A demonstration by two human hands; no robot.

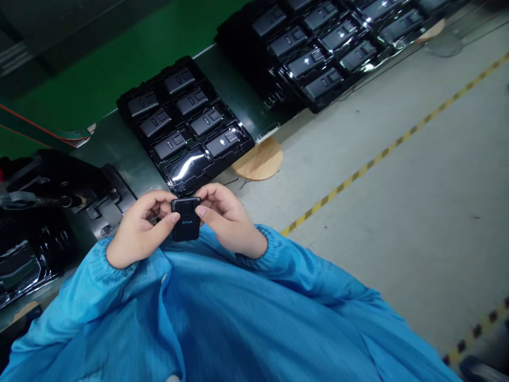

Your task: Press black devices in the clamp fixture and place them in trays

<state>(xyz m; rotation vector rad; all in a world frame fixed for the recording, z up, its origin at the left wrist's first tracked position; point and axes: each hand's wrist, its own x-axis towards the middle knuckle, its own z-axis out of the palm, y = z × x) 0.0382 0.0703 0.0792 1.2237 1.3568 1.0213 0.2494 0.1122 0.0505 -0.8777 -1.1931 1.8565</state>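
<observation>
Judging from the near tray [186, 124], whose front pocket lies bare while the others are filled, one unit appears to have been taken out and the rest are yet to be handled; a second tray [322, 48] of like units is seen farther along the table [119, 154]. The small black unit [185, 220] is held over the blue-sleeved lap, just off the table edge, pinched near its top by the left hand [137, 233] and the right hand [226, 217], thumbs laid on its face. The left side is crowded by a dark fixture [99, 204]; a round wooden stool [258, 158] stands at the edge, and open floor is left to the right.
</observation>
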